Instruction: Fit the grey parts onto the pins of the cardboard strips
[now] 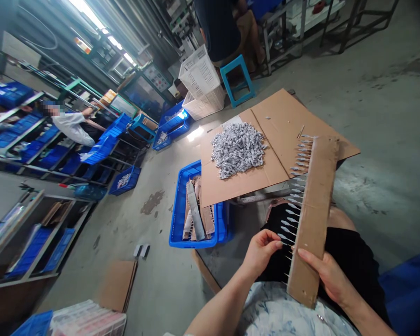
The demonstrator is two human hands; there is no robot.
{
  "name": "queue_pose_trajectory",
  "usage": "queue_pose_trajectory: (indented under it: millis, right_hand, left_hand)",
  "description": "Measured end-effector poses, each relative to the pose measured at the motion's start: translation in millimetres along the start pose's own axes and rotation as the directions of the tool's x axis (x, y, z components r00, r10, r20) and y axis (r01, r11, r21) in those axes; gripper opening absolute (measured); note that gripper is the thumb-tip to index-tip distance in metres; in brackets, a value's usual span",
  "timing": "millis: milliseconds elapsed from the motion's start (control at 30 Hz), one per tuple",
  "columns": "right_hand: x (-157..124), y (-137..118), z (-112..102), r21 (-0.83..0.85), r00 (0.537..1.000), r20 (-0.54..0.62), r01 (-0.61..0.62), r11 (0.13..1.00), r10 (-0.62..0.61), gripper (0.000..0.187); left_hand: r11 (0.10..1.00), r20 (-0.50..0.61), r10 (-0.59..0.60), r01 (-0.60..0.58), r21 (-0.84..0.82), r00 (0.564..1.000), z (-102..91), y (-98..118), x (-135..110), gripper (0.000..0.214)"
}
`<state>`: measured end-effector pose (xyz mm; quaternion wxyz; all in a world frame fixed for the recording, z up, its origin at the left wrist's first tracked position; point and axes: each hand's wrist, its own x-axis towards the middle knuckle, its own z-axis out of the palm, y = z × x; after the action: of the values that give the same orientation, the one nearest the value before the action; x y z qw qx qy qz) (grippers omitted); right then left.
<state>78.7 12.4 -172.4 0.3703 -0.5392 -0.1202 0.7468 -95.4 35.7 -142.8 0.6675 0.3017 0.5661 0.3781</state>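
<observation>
Nearest the camera: a pale patterned garment [294, 312] over dark shorts [350, 252] across the person's lap. A long cardboard strip [313, 219] stands tilted across the lap, its far end overlapping a cardboard sheet in view; contact there cannot be told. A row of small grey-white pointed pieces [292, 214] projects from its left edge on thin shanks, fairly evenly spaced.

Left hand [262, 252]: fingers [276, 238] pressed together in a pinch at one piece near the row's lower part. Right hand [327, 280]: fingers [310, 259] spread flat on the strip's face, bracing it.

Judged technique: a flat brace and a pinch close to the strip's edge look sound, as they limit flexing and help keep the row even.

Containers: the cardboard sheet [301, 126], creased down its middle, carries a loose heap of the same grey-white pieces [238, 150]. Its near-left edge overlaps a blue plastic crate [180, 219], which holds upright cardboard strips and a paler wrapped length [194, 210]. Far left on the floor, two small blue crates [126, 179] [163, 140] hold pale pieces. White lattice crates [199, 72] stand stacked further off.
</observation>
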Motion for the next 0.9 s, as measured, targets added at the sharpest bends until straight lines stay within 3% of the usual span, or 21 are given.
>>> queue_pose_trajectory:
  millis: [467, 900]
  right_hand:
    - [0.1, 0.3, 0.1, -0.016, 0.999, -0.036, 0.025, 1.000, -0.026, 0.027]
    - [1.3, 0.4, -0.9, -0.053, 0.999, -0.001, 0.048, 0.997, -0.048, 0.027]
  left_hand:
    - [0.999, -0.024, 0.044, -0.043, 0.021, 0.999, 3.7, -2.6, 0.5, 0.019]
    - [0.998, -0.023, 0.053, -0.052, 0.028, 0.998, 2.3, -5.9, 0.6, 0.020]
